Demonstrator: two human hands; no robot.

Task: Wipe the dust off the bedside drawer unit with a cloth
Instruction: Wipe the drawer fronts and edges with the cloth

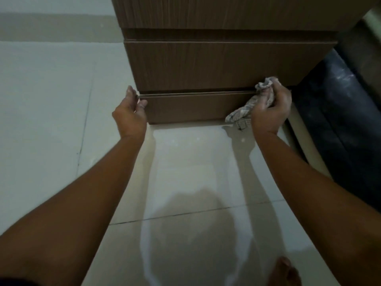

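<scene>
Pale floor tiles (pixel 51 104) filled the left side of your view, with a dark grout line running down through them. Your left hand (pixel 129 112) reached forward to the left corner of the bedside drawer unit (pixel 216 65), at the top edge of the lowest drawer front (pixel 195 107). Its fingers (pixel 132 92) were loosely spread, not clenched, with the thumb tip touching that corner; it gripped nothing that could be seen.

The unit stood straight ahead of you, brown with a wood grain, its drawer fronts stacked with dark gaps between them. Its base met the glossy floor, which showed a pale reflection and a dark shadow nearer to you.

At the right end of the lowest drawer front, your right hand (pixel 272 108) was clenched around a crumpled, patterned cloth (pixel 249 106). The cloth's upper bunch pressed against the gap above the lowest drawer, and its loose end hung down beside the drawer front, close to the floor.

Just beside the unit on the right was a dark, shiny padded surface (pixel 346 124), with a light strip along its base. At the bottom right edge, a bare foot (pixel 285 273) rested on the tiles.
</scene>
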